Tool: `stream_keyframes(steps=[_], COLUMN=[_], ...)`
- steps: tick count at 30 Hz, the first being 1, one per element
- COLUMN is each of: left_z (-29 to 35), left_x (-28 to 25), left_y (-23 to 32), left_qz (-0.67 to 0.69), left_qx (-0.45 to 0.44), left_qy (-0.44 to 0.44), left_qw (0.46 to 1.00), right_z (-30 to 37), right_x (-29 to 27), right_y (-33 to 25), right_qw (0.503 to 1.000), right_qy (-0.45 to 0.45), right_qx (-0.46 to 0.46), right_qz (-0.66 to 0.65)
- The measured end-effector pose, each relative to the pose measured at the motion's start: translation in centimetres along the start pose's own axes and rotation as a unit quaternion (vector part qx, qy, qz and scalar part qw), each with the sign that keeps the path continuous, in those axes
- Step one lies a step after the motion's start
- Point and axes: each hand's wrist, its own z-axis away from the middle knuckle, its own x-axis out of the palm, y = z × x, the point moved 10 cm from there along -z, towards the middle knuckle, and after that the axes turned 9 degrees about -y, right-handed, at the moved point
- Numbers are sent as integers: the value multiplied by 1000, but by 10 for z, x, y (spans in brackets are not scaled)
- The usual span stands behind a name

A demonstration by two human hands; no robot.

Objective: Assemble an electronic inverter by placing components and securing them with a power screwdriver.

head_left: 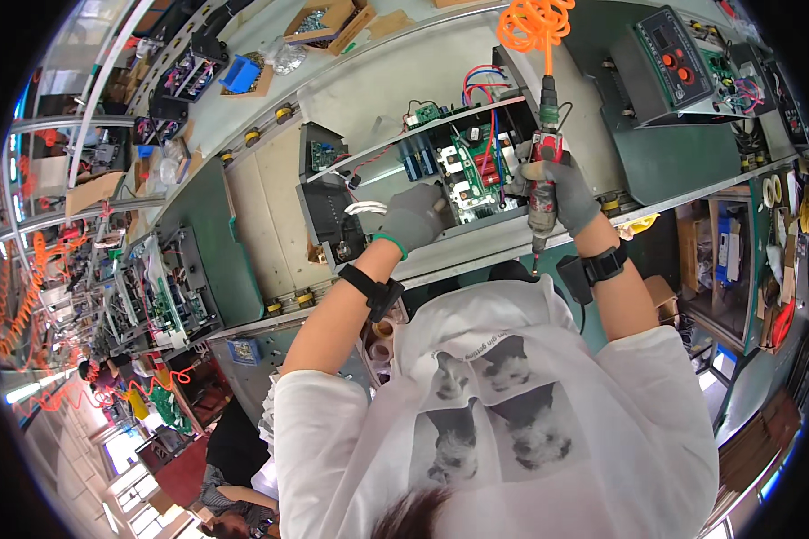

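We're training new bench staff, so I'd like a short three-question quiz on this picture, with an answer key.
1. Which of the worker's hands grips the red power screwdriver?
2. True or false: the worker wears a grey glove on the left hand.
3. In the picture, the screwdriver's bit points toward:
a) the coiled orange hose
b) the worker's white shirt
c) the blue bin

Key:
1. The right hand
2. True
3. b
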Motion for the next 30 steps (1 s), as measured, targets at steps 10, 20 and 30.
stream_keyframes(steps=[10, 20, 30], left_z=[-8, -12, -6], left_x=[1, 1, 2], left_y=[-10, -14, -12], left_qz=[39, 62, 48], left_qx=[-97, -140, -143], left_qy=[-8, -38, 7], left_qw=[994, 987, 988], right_z=[-1, -6, 6], right_x=[0, 0, 35], right_y=[1, 5, -27], right_qw=[1000, 997, 994], right_qy=[-17, -37, -82], right_qx=[11, 21, -66], right_qz=[16, 58, 43])
